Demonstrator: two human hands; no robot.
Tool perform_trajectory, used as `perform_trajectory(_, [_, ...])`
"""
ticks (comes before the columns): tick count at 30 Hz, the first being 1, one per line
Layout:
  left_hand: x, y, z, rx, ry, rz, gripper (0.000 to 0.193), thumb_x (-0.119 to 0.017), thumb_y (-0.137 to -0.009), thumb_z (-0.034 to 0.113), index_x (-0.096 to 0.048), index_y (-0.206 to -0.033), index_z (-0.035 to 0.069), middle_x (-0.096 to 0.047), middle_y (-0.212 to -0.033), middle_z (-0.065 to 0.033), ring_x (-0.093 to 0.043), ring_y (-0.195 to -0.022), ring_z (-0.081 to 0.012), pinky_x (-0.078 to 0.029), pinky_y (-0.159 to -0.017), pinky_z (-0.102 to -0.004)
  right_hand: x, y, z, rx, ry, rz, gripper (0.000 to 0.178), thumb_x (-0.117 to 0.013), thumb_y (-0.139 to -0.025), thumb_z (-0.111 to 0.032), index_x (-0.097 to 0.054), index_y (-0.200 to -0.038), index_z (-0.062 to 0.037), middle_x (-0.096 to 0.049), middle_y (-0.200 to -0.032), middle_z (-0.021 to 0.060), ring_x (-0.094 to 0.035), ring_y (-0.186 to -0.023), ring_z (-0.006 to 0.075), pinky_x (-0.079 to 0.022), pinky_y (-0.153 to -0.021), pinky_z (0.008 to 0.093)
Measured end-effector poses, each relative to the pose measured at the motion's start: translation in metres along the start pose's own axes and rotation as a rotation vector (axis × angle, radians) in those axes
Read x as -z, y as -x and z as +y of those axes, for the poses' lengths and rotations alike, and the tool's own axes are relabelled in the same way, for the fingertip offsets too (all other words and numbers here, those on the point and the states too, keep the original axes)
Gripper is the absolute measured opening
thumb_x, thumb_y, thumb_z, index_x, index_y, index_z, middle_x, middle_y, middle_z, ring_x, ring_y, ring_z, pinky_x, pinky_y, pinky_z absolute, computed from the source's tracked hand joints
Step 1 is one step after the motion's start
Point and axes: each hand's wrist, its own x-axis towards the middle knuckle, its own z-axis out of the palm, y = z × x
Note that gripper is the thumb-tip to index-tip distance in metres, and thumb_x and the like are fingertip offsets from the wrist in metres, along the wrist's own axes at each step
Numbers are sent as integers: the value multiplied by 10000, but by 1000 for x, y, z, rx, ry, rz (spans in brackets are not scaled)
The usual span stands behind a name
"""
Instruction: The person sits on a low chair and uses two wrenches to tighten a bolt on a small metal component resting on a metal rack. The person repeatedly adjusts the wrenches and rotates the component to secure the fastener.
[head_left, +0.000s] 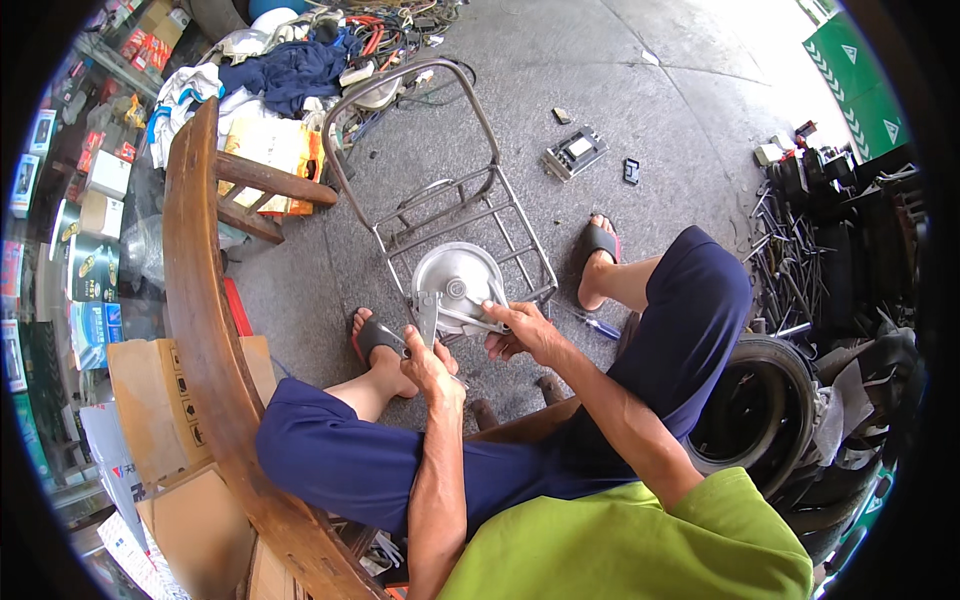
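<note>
A round silver metal wheel hub (462,272) with a raised centre rests at the near end of a tubular metal rack (487,208). My right hand (522,332) grips the near right rim of the hub, thumb on top and fingers curled below. My left hand (430,365) is closed around a flat silver metal tool (428,318), upright against the hub's near left side. Its exact kind is hard to make out, and my fingers hide its lower part.
A wooden bench (190,270) curves along my left, beside cardboard boxes (160,400) and a glass display case. A screwdriver (600,326) lies by my right foot. A tyre (755,405) and a pile of metal tools (785,250) stand right. Small electronic parts (577,152) lie ahead.
</note>
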Motion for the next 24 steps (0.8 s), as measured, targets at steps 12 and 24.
perform_trajectory(12, [9, 11, 23, 33, -5, -134, 325, -482, -1019, 409, -502, -1239, 171, -513, -671, 2, -378, -421, -95, -270, -382, -269, -23, 44, -51, 411, 385, -1, 498, -622, -946, -418, -647, -796, 57, -691, -632, 139, -646, -484, 143, -489, -438, 285])
perform_trajectory(24, [13, -22, -2, 79, -211, -96, 503, -456, -1011, 511, -637, -929, 49, -533, -635, -33, -375, -418, -111, -267, -362, -257, -32, 15, -120, 1231, 1870, 445, 140, -598, -831, -103, -530, -831, 19, -604, -620, 109, -652, -519, 250, -487, -427, 383])
